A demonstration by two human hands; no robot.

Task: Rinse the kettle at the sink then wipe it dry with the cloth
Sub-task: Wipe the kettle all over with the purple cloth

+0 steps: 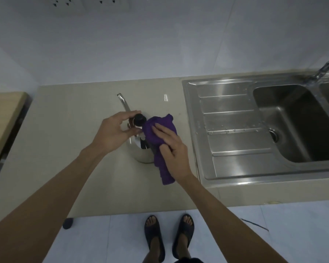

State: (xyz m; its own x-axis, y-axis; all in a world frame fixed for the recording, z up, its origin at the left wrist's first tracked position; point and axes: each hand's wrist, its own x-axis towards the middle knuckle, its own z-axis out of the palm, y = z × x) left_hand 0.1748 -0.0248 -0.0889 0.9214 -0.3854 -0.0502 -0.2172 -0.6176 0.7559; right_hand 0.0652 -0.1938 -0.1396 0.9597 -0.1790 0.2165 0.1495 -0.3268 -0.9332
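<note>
I am watching the kettle standing on the beige surface, just left of the sink. The left hand is pinching the black lid knob with narrow fingers; the right hand is pressing the purple cloth against the kettle's side. A hard wipe could be tipping the kettle or popping the lid. I am seeing pale wall tiles, a tap, and a white floor.

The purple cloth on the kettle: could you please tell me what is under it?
Under the purple cloth is the steel kettle's right side, with the right hand pressing on top. The kettle's covered surface and most of the handle are hidden.
</note>
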